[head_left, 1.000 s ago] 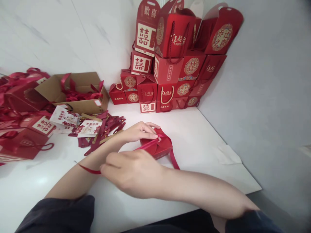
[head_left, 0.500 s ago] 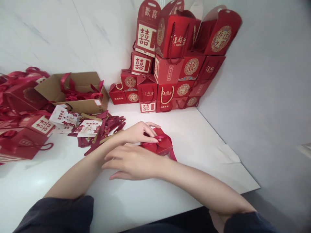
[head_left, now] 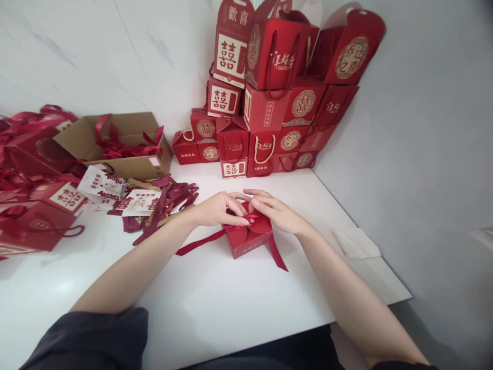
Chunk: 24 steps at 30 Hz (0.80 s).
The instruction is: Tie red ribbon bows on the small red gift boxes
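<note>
1. The left hand and the right hand meet over a small red gift box, their fingers curved and their fingertips on its folded top. Neither is clenched, but whether they pinch anything there cannot be told.
2. The box sits on the white worktop, between the forearms and just in front of the person.
3. Its top flaps are closed and a dark red ribbon runs out from under the fingers, with two loose ends lying on either side. No finished bow shows.
4. Behind it stands a tall stack of red gift boxes and bags. To the left, more ribbon lies in a cardboard carton, beside a heap of red strips and printed cards, so plenty of material remains unused.
</note>
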Each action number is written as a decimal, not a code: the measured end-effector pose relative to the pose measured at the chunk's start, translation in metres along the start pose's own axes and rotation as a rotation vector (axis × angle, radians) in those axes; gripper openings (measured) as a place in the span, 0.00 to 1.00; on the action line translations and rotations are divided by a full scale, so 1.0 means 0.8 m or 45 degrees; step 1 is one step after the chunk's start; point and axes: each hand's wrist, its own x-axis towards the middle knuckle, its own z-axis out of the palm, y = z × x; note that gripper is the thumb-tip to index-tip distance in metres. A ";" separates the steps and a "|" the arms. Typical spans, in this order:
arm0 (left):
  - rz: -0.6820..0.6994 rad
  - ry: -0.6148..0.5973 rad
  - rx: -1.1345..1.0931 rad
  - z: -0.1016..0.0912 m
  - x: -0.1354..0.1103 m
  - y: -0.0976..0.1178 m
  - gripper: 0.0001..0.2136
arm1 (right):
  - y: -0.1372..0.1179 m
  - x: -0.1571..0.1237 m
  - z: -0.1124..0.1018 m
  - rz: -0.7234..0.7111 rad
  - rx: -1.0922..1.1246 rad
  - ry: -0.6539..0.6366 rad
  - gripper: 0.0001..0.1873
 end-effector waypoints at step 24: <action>0.110 0.023 -0.051 -0.001 0.002 -0.023 0.03 | -0.048 -0.043 -0.004 -0.419 -0.570 -0.147 0.05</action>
